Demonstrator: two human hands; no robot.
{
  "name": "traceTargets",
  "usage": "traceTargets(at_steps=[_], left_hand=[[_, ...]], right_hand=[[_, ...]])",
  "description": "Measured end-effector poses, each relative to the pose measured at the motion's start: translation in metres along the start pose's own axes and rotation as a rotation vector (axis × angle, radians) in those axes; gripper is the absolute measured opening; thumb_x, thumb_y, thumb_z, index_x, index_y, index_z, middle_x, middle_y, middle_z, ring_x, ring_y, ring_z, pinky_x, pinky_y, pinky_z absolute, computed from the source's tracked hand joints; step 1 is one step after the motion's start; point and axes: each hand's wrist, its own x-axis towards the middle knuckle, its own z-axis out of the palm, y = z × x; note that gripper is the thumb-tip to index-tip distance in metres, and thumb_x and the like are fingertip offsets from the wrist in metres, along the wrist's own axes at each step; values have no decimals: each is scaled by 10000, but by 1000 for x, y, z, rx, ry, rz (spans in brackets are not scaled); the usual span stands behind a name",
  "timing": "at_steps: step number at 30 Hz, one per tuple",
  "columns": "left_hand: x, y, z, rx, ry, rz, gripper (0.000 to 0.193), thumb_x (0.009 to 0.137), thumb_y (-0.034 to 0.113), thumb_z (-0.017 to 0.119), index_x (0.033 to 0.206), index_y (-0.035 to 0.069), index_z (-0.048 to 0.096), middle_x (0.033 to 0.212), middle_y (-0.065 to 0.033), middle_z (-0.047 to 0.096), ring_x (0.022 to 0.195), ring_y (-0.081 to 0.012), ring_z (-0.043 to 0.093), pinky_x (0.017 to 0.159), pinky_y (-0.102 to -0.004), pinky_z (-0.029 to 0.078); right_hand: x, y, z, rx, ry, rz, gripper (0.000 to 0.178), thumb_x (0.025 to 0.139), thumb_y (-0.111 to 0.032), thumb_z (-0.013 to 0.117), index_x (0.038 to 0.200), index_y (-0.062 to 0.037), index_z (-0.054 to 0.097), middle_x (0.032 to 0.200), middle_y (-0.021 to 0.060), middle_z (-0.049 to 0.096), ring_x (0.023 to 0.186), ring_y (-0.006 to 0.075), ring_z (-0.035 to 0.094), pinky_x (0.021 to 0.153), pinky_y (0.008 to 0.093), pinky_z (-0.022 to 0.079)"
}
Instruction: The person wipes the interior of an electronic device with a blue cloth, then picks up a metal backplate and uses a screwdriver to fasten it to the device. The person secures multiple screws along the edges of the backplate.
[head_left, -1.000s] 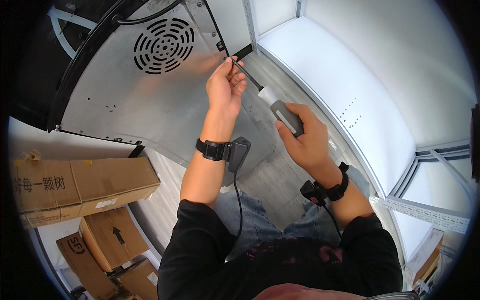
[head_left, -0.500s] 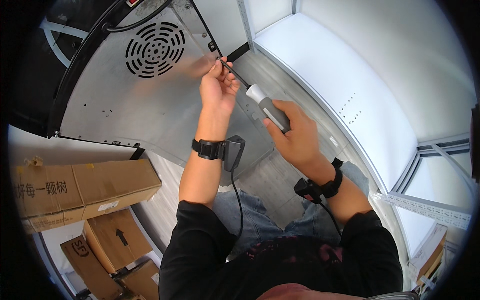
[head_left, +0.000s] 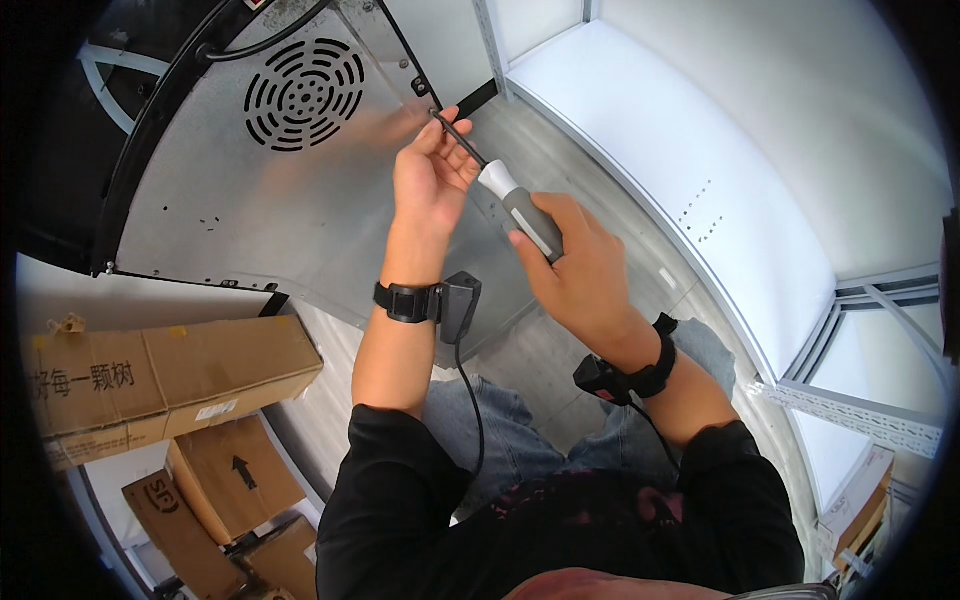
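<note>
A screwdriver [head_left: 533, 226] with a grey and white handle slants up and left, its dark shaft reaching the edge of a bare metal panel [head_left: 300, 240]. My right hand [head_left: 580, 270] is wrapped round the handle. At the other end, my left hand [head_left: 430, 180] has its thumb and fingertips closed about the shaft near the tip, right against the panel edge. Those fingers cover the very tip, so any screw there cannot be made out. A round slotted vent [head_left: 305, 97] is cut into the panel above and left of my left hand.
A black cable [head_left: 270, 45] loops across the panel's top. Cardboard boxes [head_left: 225, 375] are stacked at lower left. A white shelf [head_left: 640, 130] with a metal frame curves along the right, above grey plank flooring [head_left: 560, 140]. Wired black devices are strapped to both my wrists.
My right hand and the screwdriver handle have shifted a little up and left. My left hand stays at the panel edge near the tip. The whole view has slid slightly.
</note>
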Motion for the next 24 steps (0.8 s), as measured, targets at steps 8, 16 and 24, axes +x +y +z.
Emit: traceTargets(at_steps=[8,16,24], left_hand=[[2,3,-6,33,-71,-21,193,975,149,450,1036,0,556,906,-110,640,742,-224,626,683,-311,544],[10,-4,-12,79,-21,13,190,964,217,509,951,32,552,846,-88,655,691,-192,654,608,-268,555],[0,10,-4,103,-295,-105,214,978,148,459,1089,-5,558,953,-136,665,770,-238,667,662,-300,561]], right_hand=[[6,-7,-8,336,-222,360,427,784,-191,688,1131,-44,487,935,156,566,711,295,607,574,347,474],[-9,-3,-12,135,-88,-40,532,786,-70,661,1249,-20,403,1137,209,470,924,357,575,699,390,493],[-2,-12,-12,401,-143,382,322,934,-155,516,1208,-16,423,672,132,577,590,285,620,561,351,468]])
